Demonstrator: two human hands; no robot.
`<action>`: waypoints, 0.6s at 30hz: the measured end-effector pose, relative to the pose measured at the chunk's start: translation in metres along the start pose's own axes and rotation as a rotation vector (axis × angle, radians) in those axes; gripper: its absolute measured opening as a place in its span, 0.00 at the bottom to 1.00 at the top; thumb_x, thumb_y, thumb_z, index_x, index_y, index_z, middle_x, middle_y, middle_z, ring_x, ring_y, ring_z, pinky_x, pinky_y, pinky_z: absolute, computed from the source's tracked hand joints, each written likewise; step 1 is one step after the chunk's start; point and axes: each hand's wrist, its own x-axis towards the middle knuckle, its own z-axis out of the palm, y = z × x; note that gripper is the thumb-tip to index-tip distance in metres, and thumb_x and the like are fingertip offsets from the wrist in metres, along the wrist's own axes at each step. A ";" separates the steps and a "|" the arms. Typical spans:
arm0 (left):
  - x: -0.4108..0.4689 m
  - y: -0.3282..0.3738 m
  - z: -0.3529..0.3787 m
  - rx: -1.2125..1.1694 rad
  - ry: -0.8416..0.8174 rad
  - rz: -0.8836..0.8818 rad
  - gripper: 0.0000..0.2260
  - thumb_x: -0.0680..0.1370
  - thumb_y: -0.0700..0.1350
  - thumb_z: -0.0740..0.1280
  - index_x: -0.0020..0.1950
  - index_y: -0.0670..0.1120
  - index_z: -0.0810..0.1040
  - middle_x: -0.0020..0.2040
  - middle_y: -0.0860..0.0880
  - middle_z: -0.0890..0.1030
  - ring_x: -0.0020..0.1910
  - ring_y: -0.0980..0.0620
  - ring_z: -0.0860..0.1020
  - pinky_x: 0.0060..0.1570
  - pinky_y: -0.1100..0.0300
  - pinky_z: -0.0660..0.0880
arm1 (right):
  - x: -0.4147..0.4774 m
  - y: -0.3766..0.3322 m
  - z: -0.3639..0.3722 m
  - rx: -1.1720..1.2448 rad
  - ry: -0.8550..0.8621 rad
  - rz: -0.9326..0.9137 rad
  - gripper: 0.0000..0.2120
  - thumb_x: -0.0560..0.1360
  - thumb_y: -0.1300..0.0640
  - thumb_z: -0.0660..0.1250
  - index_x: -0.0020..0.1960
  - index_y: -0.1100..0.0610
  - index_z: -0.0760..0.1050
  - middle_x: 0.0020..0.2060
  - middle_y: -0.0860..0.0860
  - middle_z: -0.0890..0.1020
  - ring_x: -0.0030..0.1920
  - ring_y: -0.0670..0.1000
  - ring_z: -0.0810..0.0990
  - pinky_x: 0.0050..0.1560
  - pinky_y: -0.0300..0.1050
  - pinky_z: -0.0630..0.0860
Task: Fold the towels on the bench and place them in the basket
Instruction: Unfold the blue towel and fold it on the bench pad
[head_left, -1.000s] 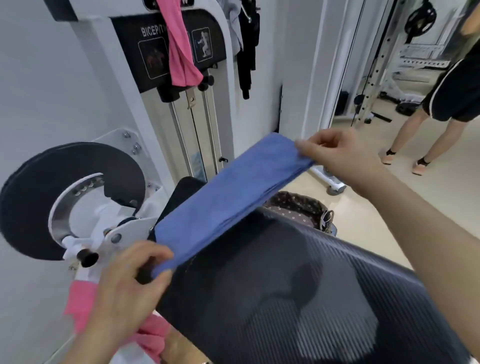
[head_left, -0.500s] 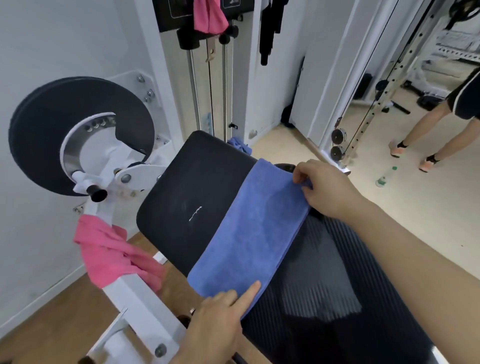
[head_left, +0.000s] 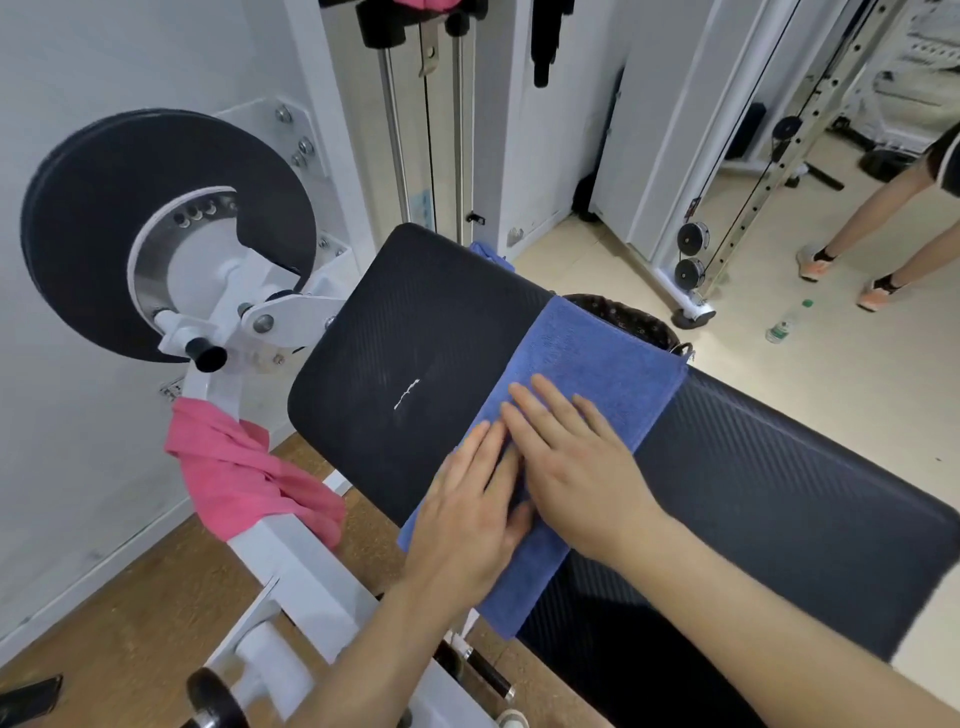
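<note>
Now, blue towel (head_left: 597, 374): it is folded into a long strip and lies flat across the bench (head_left: 415, 322), from the far edge to the near edge. Its near end hangs a little over the near edge.
Left hand (head_left: 462, 525): it lies flat on the towel by the near edge. The fingers are straight and close together, and they press down without gripping anything.
Right hand (head_left: 576, 467): it lies flat on the middle of the towel, touching the left hand. The fingers are straight and a little spread. It presses down too and holds nothing.
Basket (head_left: 623, 317): it is dark with small dots and sits just behind the far edge of the bench. The towel's far end hides most of it.
Pink towel (head_left: 234, 478): it hangs in a bunch on the white frame (head_left: 291, 561), off the left end of the bench.
Black round disc (head_left: 104, 208): it stands on the machine, left of the bench.
Other person (head_left: 857, 234): only the legs and shoes show, on the floor far off to the right.
</note>
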 end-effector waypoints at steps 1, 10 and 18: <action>0.005 -0.003 0.005 0.061 -0.057 -0.013 0.28 0.79 0.55 0.59 0.76 0.44 0.63 0.77 0.46 0.62 0.77 0.47 0.58 0.73 0.50 0.59 | -0.002 -0.001 0.007 -0.025 -0.054 0.017 0.25 0.78 0.52 0.60 0.74 0.58 0.66 0.74 0.54 0.66 0.75 0.56 0.60 0.71 0.59 0.64; -0.014 -0.036 0.020 0.130 -0.083 0.055 0.31 0.80 0.64 0.53 0.78 0.49 0.58 0.79 0.46 0.58 0.78 0.48 0.55 0.75 0.46 0.54 | -0.009 0.021 0.030 -0.113 -0.121 -0.012 0.30 0.80 0.40 0.50 0.77 0.55 0.60 0.76 0.51 0.61 0.76 0.54 0.58 0.72 0.60 0.59; -0.037 -0.069 0.013 -0.145 0.038 -0.244 0.17 0.77 0.57 0.61 0.65 0.56 0.76 0.58 0.54 0.70 0.53 0.51 0.69 0.54 0.59 0.71 | -0.009 0.022 0.032 -0.177 -0.088 -0.044 0.27 0.80 0.40 0.52 0.76 0.48 0.60 0.77 0.53 0.59 0.76 0.56 0.57 0.72 0.60 0.55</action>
